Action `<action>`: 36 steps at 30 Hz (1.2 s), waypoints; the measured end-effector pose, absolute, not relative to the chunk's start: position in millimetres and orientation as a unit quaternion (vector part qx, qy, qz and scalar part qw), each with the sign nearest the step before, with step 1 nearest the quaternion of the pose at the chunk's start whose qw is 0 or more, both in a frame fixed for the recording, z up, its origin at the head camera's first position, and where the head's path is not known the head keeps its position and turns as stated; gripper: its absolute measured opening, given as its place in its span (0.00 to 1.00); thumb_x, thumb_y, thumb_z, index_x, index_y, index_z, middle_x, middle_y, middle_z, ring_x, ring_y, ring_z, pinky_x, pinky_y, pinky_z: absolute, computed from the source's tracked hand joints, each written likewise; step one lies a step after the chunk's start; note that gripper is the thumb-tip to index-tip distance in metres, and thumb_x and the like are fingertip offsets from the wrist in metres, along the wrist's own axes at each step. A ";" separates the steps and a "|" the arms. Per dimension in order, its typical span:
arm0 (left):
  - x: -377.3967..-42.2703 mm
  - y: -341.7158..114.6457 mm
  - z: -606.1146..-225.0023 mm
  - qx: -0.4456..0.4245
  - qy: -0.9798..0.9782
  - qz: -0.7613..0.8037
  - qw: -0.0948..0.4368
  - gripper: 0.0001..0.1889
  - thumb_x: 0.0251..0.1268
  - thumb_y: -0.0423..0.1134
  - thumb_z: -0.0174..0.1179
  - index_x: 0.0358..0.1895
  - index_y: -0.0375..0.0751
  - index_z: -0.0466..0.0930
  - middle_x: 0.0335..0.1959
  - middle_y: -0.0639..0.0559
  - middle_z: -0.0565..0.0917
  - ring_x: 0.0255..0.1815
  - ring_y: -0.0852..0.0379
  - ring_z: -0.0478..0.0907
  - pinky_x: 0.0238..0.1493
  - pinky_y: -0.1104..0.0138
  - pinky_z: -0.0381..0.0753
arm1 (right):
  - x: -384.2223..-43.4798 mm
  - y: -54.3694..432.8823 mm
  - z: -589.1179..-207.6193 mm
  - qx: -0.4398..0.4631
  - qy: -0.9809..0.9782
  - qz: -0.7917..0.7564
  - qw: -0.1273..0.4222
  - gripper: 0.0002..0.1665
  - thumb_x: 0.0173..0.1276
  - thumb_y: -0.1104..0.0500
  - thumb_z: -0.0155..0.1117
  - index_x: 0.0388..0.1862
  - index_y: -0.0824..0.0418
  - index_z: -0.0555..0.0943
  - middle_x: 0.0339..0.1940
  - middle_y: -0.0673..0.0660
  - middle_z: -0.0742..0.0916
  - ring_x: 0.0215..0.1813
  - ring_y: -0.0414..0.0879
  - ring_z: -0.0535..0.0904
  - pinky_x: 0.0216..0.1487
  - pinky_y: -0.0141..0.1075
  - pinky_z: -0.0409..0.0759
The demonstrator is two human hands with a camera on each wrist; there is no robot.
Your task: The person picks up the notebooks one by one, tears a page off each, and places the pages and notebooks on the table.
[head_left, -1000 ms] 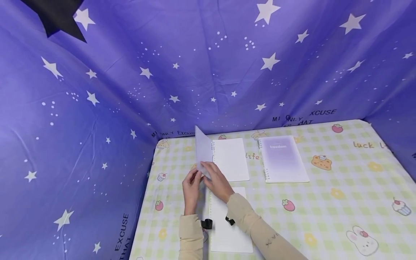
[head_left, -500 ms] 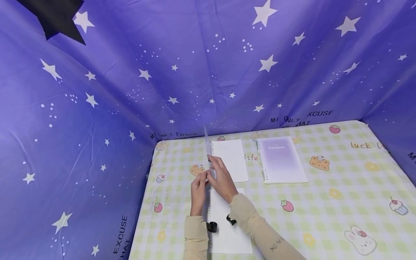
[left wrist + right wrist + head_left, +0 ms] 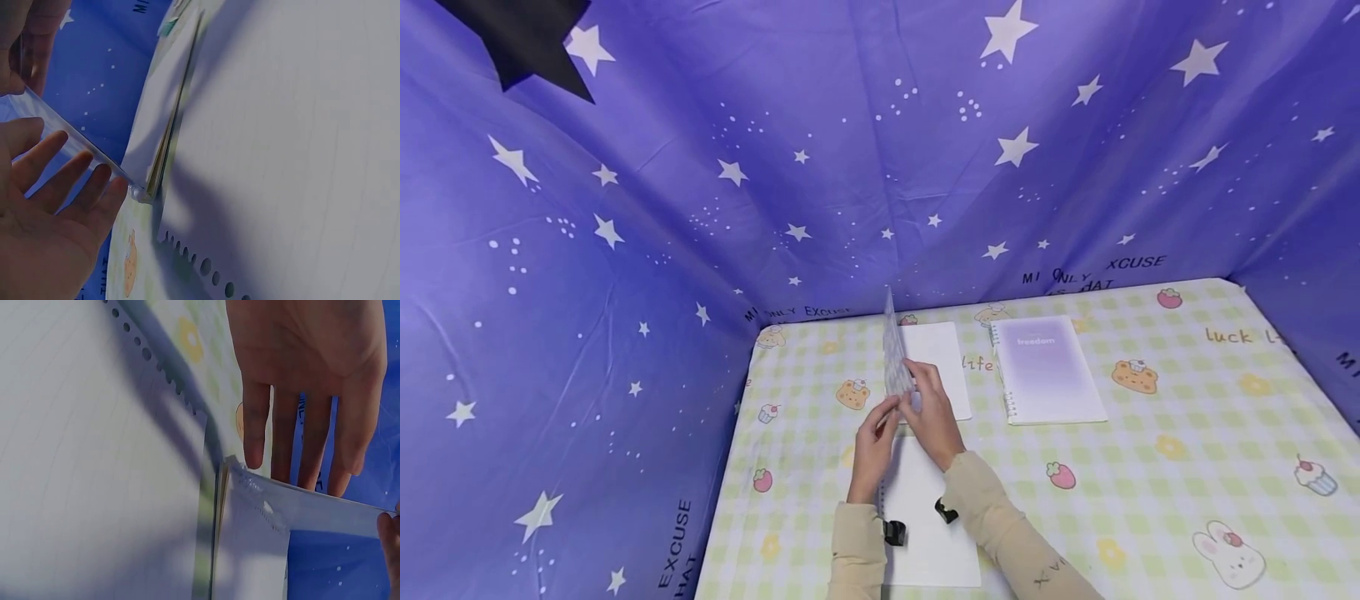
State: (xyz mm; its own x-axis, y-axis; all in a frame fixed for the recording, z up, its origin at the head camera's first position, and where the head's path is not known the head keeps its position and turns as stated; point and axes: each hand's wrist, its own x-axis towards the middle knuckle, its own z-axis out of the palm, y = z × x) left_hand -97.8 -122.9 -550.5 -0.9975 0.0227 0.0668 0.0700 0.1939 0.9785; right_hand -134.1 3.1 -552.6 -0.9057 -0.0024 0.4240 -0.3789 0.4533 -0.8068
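In the head view a spiral notebook lies at the back left, its lined white pages (image 3: 955, 383) showing and its thin purple cover (image 3: 893, 354) standing nearly upright, leaning slightly right. My right hand (image 3: 934, 412) pinches the cover near its front corner; the right wrist view has my right thumb (image 3: 390, 550) at that corner. My left hand (image 3: 874, 446) is just left of it. In the left wrist view my left fingers (image 3: 81, 169) are spread and fairly straight along the cover's near edge (image 3: 94, 150). Under my wrists lies another page block (image 3: 928, 542) with punched holes on its left edge.
A closed purple spiral notebook (image 3: 1051, 375) marked "freedom" lies to the right. A checked tablecloth (image 3: 1150, 517) with cartoon prints covers the table, and a blue star-patterned curtain (image 3: 820, 167) hangs behind and to the left.
The cover has swung from leaning left, through upright, to leaning slightly right over the pages. Both hands have moved right with it. The closed notebook and the front page block stay put.
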 end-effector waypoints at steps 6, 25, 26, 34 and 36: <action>-103.9 -120.3 -572.4 -0.034 -0.786 -0.617 0.010 0.19 0.75 0.30 0.51 0.64 0.26 0.73 0.66 0.32 0.74 0.69 0.36 0.69 0.68 0.51 0.71 | -131.9 12.5 -558.4 0.086 -0.830 0.517 0.192 0.35 0.62 0.73 0.61 0.70 0.63 0.71 0.56 0.62 0.76 0.49 0.54 0.79 0.45 0.48 0.82; -109.4 -121.0 -595.7 -0.043 -0.840 -0.541 -0.021 0.18 0.74 0.38 0.55 0.62 0.39 0.79 0.69 0.42 0.74 0.73 0.41 0.65 0.74 0.48 0.62 | -125.2 37.1 -582.0 -0.026 -0.844 0.504 0.182 0.37 0.58 0.69 0.68 0.67 0.67 0.68 0.50 0.65 0.74 0.46 0.56 0.77 0.48 0.49 0.80; -109.4 -120.5 -596.1 -0.046 -0.843 -0.536 -0.021 0.18 0.73 0.38 0.55 0.62 0.38 0.79 0.69 0.42 0.74 0.73 0.41 0.65 0.74 0.47 0.62 | -125.0 38.2 -583.7 -0.032 -0.845 0.503 0.180 0.37 0.57 0.69 0.69 0.67 0.67 0.68 0.49 0.64 0.74 0.45 0.56 0.76 0.47 0.49 0.80; -109.0 -115.8 -596.5 -0.051 -0.871 -0.488 -0.027 0.20 0.71 0.35 0.57 0.63 0.34 0.76 0.69 0.39 0.72 0.73 0.38 0.64 0.71 0.49 0.68 | -125.7 47.2 -599.8 -0.067 -0.862 0.478 0.158 0.38 0.55 0.66 0.71 0.65 0.69 0.68 0.49 0.66 0.74 0.50 0.59 0.73 0.54 0.52 0.77; -109.0 -114.9 -596.1 -0.053 -0.875 -0.479 -0.034 0.20 0.71 0.36 0.57 0.64 0.33 0.76 0.70 0.39 0.71 0.73 0.38 0.63 0.69 0.50 0.71 | -125.8 49.0 -602.8 -0.073 -0.866 0.472 0.149 0.38 0.54 0.66 0.71 0.64 0.70 0.69 0.49 0.66 0.74 0.51 0.60 0.72 0.56 0.53 0.76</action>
State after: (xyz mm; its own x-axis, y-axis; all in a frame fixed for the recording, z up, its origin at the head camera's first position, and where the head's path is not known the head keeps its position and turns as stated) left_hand -109.0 -114.9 -596.1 -0.9921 0.1251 -0.0087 0.0600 0.5351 0.8427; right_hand -125.8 49.0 -602.8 -0.9453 0.2661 0.1887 -0.0143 0.5442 -0.8388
